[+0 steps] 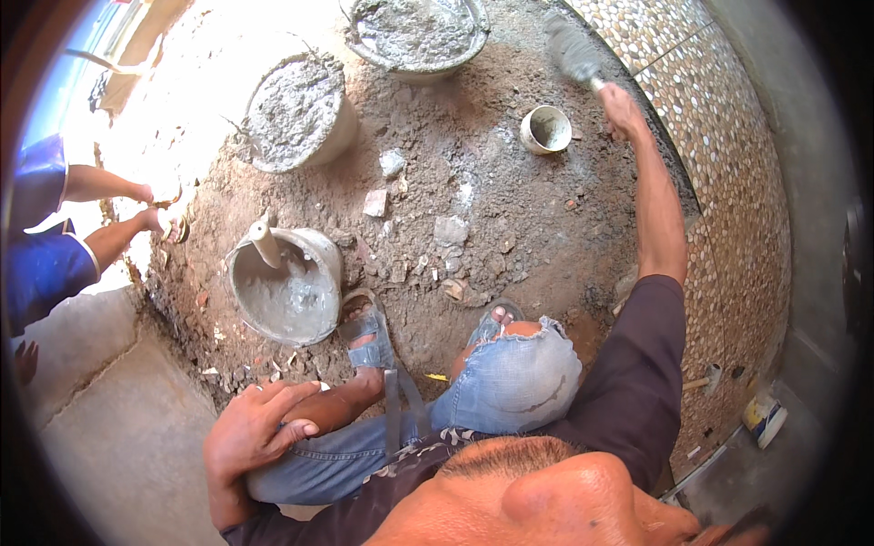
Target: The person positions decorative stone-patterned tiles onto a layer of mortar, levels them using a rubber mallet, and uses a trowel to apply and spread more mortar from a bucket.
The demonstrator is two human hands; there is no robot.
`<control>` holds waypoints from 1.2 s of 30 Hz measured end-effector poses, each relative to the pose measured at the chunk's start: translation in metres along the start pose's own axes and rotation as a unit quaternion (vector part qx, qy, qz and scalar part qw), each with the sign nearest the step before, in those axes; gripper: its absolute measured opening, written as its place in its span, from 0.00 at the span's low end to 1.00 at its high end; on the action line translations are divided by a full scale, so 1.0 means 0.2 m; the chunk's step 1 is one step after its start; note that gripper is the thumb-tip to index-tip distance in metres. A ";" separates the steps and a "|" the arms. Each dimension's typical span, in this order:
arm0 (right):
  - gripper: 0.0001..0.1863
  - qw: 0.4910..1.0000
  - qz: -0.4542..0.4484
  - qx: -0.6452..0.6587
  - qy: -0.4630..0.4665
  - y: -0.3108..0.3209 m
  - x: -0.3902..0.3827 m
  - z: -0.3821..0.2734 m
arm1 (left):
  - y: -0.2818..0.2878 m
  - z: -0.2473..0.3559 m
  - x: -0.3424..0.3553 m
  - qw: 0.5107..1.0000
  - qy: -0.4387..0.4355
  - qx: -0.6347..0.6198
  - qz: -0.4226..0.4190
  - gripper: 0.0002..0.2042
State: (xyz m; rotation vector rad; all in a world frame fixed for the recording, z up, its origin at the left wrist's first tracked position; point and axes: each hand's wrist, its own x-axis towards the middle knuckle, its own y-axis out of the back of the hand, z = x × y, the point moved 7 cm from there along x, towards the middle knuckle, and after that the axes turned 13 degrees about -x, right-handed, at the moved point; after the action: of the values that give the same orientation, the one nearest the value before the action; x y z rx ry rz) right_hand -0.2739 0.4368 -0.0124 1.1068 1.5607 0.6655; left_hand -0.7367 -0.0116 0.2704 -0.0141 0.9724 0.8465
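My right arm reaches out to the far right, and my right hand (621,111) is closed around the handle of a trowel (575,56). The trowel's grey, mortar-smeared blade lies by the dark edge of the pebbled paving (669,41). Just left of that hand, a small pale cup (532,136) with a grey-coated inside sits on the rough soil. My left hand (259,432) rests on my bent left leg, fingers stretched out and holding nothing. Ahead of my left foot stands a grey bucket (330,259) with wet residue inside and a pale handle (265,244) sticking up from it.
Two buckets of grey mortar, one left (296,109) and one farther (421,27), stand on the soil. Stone chunks (450,230) lie about. Another person's legs (100,185) are at left, beside concrete (118,382). At right lie a hammer-like tool (712,378) and a white-yellow container (765,419).
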 end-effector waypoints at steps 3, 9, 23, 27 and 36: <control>0.20 0.973 0.132 0.165 -0.092 -0.01 0.02 -0.04 | 0.01 0.02 0.04 1.000 0.006 -0.012 -0.003 0.24; 0.23 0.993 0.063 -0.066 0.075 -0.06 0.10 -0.13 | 0.03 0.03 0.06 0.999 -0.022 -0.035 0.001 0.24; 0.26 0.970 0.195 -0.127 -0.069 0.17 0.19 0.30 | 0.05 0.05 0.10 0.999 0.016 -0.040 0.009 0.23; 0.27 0.986 0.090 -0.134 -0.034 0.19 0.17 0.26 | 0.07 0.08 0.11 1.000 0.012 -0.022 0.014 0.22; 0.29 0.999 0.026 -0.048 0.003 0.02 0.14 0.02 | 0.05 0.05 0.12 1.000 0.004 -0.011 -0.005 0.24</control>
State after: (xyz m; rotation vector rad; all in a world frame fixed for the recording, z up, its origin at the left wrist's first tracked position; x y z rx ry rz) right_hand -0.2694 0.4640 -0.0228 1.0773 1.4951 0.7712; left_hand -0.7287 0.0142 0.2614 -0.0421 0.9687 0.8481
